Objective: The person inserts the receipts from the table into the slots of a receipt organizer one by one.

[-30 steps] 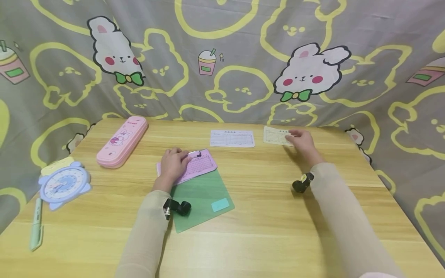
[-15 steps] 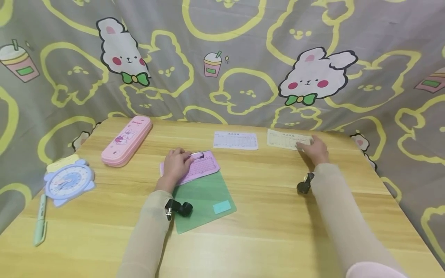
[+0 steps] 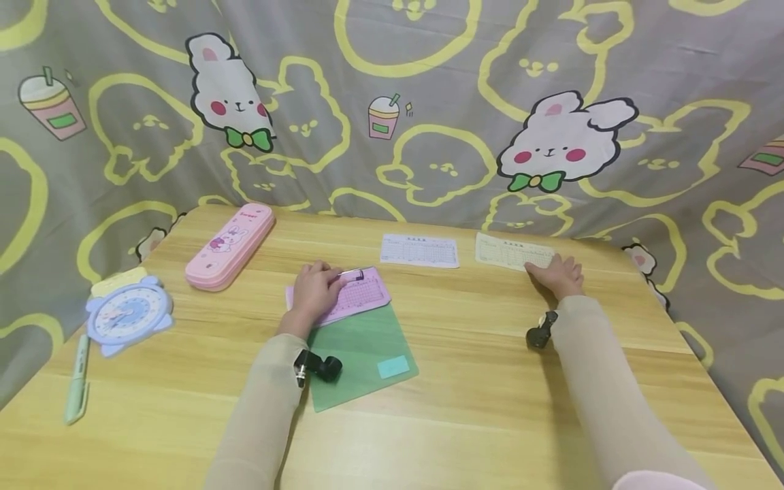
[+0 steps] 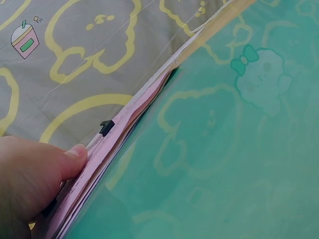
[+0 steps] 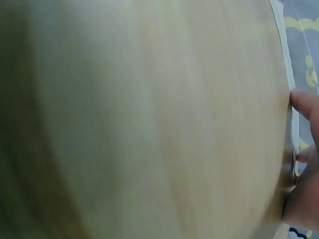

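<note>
Noting, well to the left of the left hand (image 3: pixel 315 290), a green highlighter (image 3: pixel 77 381) and a blue toy clock (image 3: pixel 128 313); nearer to that hand, beyond and to its left, a pink case (image 3: pixel 234 245). Recording the left hand as gripping the left part of the pink slips (image 3: pixel 361 295), with thumb on the top sheet beside a metal clip (image 3: pixel 352 275). Recommended, as judgement: maintain a firm, level hold there, to avoid skewing the stack across the green board (image 3: pixel 361 347) under it. Assessing the stack's long axis as running rightward from under the left hand, slanted slightly away from the person toward the right end; printed side up, clip along the far edge.

Recording, to the right of the left hand and apart from it, a white slip (image 3: pixel 419 251): flat on the surface (image 3: pixel 459 422), long axis left to right, heading along the far edge.

Recording the right hand (image 3: pixel 557 275) with thumb and fingers apart, touching the right end of the pale yellow slip (image 3: pixel 508 250), just left of it. Recommended, as judgement: handle by the edges with light contact, to avoid creasing or dragging. Assessing this slip's long axis as extending leftward from the right hand, with the right end slightly nearer the person; heading along the far edge, readable from the person's side.
</note>
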Demonstrator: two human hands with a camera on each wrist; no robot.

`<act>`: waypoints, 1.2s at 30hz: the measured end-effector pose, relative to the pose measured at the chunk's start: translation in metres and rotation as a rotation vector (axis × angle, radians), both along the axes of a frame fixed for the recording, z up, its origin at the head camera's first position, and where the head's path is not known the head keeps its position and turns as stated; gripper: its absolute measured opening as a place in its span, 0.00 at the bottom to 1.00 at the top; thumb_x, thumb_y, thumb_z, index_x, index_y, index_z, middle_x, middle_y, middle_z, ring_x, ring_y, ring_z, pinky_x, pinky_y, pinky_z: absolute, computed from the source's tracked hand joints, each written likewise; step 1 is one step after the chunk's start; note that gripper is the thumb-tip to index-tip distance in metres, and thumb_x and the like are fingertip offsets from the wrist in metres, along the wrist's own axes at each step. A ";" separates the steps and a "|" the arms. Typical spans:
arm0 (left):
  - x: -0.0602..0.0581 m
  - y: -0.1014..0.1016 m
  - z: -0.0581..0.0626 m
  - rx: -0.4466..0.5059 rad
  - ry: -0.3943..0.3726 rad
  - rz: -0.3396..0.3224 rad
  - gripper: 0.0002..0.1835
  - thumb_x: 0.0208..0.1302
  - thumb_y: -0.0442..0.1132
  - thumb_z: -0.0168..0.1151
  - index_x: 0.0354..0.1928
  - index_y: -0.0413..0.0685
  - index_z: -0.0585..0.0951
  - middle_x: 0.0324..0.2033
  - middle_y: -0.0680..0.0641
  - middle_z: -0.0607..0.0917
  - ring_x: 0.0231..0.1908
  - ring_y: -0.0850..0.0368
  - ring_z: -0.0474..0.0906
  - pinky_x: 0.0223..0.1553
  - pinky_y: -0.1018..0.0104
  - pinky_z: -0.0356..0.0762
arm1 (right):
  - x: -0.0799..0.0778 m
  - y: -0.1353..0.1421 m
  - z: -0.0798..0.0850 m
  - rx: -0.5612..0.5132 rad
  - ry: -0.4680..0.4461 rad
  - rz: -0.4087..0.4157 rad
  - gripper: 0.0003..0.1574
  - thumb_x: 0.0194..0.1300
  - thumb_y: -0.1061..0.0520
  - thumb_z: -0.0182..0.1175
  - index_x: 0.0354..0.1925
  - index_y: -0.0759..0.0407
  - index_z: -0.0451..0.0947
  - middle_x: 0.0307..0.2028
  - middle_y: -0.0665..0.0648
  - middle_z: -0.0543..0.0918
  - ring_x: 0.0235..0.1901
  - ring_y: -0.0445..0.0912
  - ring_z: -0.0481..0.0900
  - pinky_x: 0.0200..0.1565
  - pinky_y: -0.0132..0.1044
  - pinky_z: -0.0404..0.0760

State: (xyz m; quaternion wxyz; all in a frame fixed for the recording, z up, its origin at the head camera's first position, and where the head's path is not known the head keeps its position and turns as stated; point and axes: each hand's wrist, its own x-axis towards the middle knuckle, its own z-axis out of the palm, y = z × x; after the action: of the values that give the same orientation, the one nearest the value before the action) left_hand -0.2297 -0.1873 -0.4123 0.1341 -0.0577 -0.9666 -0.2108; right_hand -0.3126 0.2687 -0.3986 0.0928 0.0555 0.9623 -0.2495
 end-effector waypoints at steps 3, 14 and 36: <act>0.000 0.001 0.000 0.010 -0.001 0.000 0.18 0.57 0.46 0.55 0.47 0.45 0.77 0.40 0.43 0.74 0.39 0.47 0.64 0.41 0.56 0.60 | 0.002 0.002 0.002 -0.024 -0.006 0.012 0.56 0.59 0.35 0.41 0.60 0.77 0.32 0.55 0.82 0.26 0.53 0.73 0.23 0.51 0.62 0.29; 0.001 0.003 0.000 0.023 -0.015 -0.001 0.18 0.57 0.46 0.55 0.48 0.45 0.77 0.41 0.43 0.73 0.40 0.47 0.64 0.41 0.56 0.60 | 0.007 0.006 0.006 -0.095 -0.016 0.026 0.53 0.59 0.39 0.45 0.60 0.77 0.35 0.57 0.80 0.27 0.55 0.71 0.23 0.51 0.61 0.29; -0.001 0.001 0.000 0.024 -0.008 -0.004 0.19 0.57 0.46 0.55 0.48 0.44 0.77 0.41 0.42 0.74 0.40 0.46 0.64 0.41 0.55 0.60 | 0.015 -0.012 0.022 0.086 0.047 -0.128 0.41 0.45 0.53 0.52 0.55 0.72 0.54 0.48 0.76 0.61 0.45 0.68 0.59 0.42 0.62 0.47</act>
State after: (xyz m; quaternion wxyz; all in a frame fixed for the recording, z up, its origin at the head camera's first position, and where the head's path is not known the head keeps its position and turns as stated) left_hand -0.2306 -0.1865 -0.4128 0.1306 -0.0574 -0.9644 -0.2229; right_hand -0.2976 0.2569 -0.3761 0.0517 0.1149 0.9686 -0.2144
